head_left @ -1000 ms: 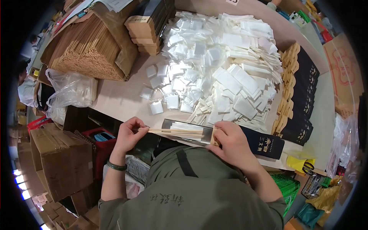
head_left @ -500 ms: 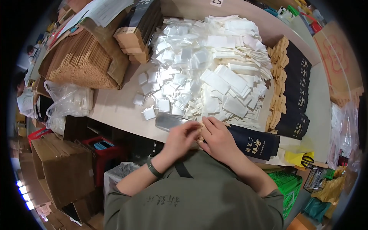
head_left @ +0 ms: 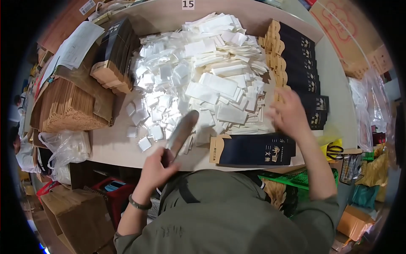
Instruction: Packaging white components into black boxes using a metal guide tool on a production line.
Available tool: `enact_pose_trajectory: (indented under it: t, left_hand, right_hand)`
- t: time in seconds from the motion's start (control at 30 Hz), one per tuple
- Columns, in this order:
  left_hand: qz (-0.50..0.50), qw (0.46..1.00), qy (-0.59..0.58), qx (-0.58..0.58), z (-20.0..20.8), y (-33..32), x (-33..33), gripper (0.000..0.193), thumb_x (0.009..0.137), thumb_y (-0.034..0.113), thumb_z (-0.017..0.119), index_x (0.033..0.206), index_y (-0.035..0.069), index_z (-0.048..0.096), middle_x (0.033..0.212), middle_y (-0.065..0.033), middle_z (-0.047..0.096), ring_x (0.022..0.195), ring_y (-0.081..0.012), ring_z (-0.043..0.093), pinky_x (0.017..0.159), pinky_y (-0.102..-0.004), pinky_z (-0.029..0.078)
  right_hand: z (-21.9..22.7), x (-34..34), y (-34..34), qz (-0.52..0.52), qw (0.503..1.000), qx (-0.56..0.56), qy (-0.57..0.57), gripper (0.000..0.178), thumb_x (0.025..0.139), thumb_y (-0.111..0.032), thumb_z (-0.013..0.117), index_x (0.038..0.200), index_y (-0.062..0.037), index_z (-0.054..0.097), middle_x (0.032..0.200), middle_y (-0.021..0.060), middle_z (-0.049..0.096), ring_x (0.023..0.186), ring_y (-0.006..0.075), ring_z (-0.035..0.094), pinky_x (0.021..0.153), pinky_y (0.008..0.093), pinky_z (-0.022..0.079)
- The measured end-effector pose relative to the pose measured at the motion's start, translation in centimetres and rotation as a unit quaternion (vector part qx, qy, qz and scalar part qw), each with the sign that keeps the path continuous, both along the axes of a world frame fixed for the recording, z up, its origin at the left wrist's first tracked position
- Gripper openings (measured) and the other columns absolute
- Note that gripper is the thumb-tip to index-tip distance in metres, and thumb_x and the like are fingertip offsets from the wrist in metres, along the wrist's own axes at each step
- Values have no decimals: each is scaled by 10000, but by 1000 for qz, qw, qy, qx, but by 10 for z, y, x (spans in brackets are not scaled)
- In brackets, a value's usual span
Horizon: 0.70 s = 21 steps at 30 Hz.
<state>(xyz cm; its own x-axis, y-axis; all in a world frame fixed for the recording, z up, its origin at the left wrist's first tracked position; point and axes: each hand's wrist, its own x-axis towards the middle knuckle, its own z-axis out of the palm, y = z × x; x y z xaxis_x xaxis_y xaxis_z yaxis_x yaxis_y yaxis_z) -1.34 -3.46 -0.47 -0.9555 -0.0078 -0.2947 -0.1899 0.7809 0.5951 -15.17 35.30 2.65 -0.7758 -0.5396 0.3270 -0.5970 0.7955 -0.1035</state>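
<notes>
My left hand (head_left: 155, 169) is closed around one end of a long, shiny grey strip with a rounded tip (head_left: 182, 132), raised at a slant over the table's front edge. My right hand (head_left: 289, 111), slightly blurred, hovers beside the row of dark-blue and kraft-brown paper sleeves (head_left: 298, 63). Its fingers look apart, with nothing visible in them. Between my hands, a stack of the same sleeves (head_left: 247, 149) lies along the front edge. Behind it spreads a heap of flat white paper packets (head_left: 220, 84), with small clear-wrapped white squares (head_left: 156, 99) to its left.
More dark sleeves (head_left: 114, 55) stand at the back left, near a thick bundle of brown cardboard pieces (head_left: 76, 101). A plastic bag (head_left: 65, 148) hangs by the table's left side. Black-handled scissors (head_left: 335, 150) sit in a yellow holder at the right corner.
My hands were together at the front edge and are now apart. The left has lifted the grey strip from the table; the right has moved right and away from me. The view has shifted.
</notes>
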Motion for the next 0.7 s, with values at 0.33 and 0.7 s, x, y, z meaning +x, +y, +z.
enact_pose_trajectory:
  t: [0.33,0.7]
  left_hand:
    - [-196,930,-95,297,2,63,-8,347,741,165,728,1025,20,590,934,-167,644,795,-335,647,750,-391,518]
    - [-95,992,82,-29,-30,0,19,641,671,177,852,1239,66,577,997,-139,633,926,-359,638,788,-412,526]
  right_hand:
    - [-44,76,-107,168,970,-130,-114,392,655,-215,778,940,-7,605,919,158,591,851,372,615,723,430,507]
    - [-54,85,-139,-88,960,-93,-249,242,856,-238,610,718,-42,644,705,177,658,670,372,672,608,481,528]
